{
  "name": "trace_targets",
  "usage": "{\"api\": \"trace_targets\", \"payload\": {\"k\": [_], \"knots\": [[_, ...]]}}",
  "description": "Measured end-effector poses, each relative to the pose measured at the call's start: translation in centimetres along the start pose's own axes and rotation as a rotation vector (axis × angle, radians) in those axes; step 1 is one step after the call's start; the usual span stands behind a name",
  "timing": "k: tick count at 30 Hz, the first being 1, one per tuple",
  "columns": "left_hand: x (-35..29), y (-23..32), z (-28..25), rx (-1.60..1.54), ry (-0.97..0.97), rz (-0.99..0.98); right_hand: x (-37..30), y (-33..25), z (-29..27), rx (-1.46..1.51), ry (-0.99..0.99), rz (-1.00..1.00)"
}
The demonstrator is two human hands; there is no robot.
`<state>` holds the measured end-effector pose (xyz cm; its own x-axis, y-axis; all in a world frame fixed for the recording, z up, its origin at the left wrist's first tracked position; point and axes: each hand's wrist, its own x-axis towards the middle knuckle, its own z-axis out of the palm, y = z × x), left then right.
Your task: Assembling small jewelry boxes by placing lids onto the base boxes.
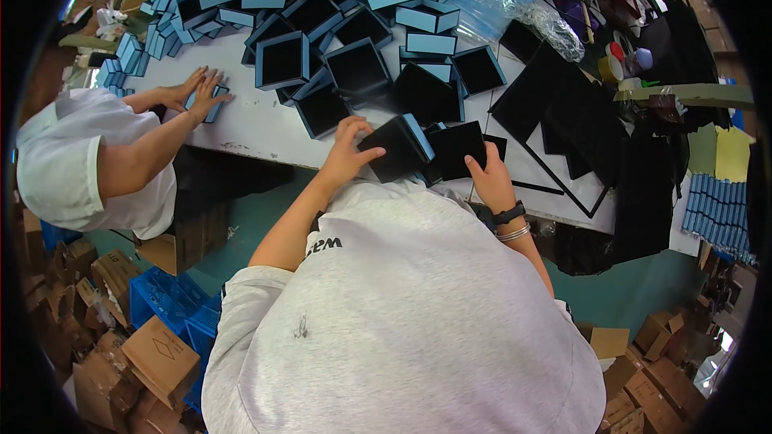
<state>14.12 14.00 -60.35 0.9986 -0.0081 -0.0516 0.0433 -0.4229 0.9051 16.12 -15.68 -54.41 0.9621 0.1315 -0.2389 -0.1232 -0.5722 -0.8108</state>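
At the near edge of the table, the left hand is partly closed, gripping a blue-sided black box between thumb and fingers. The right hand is partly closed on a black panel, thumb on its face, fingers mostly hidden. Keep the box steady and support the panel near its edge; light pressure should avoid marking the dark surfaces. Open boxes heaped toward the far edge crowd the left hand. Black sheets and a thin black strip restrict the right side. A co-worker's hands lie well apart, toward the left end.
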Motion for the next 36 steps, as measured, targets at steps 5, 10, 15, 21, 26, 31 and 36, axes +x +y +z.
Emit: {"api": "trace_targets", "payload": {"k": [5,10,15,21,26,31,36], "knots": [[1.5,0.6,2.1,-0.324,-0.163,-0.047,-0.8,-1.4,-0.6,-0.258,-0.085,0.135],[1.4,3.0,1.9,-0.365,-0.185,-0.113,-1.4,1.6,0.6,-0.489,-0.014,-0.145],[0.9,4.9,-2.1,-0.395,-0.076,-0.146,-0.8,0.9,2.6,-0.503,-0.122,-0.334],[-0.4,-0.1,-2.9,-0.212,-0.058,-0.282,0.8,3.7,4.9,-0.583,-0.087,-0.196],[-2.3,-1.4,0.5,-0.013,0.217,-0.304,1.9,2.7,4.4,-0.553,-0.130,-0.133],[-1.8,-1.3,-1.2,-0.132,0.010,-0.302,2.6,3.8,4.2,-0.328,-0.053,-0.139],[-2.4,2.9,-0.7,0.433,0.051,0.143,3.8,3.7,4.1,-0.295,-0.076,-0.006]]}}
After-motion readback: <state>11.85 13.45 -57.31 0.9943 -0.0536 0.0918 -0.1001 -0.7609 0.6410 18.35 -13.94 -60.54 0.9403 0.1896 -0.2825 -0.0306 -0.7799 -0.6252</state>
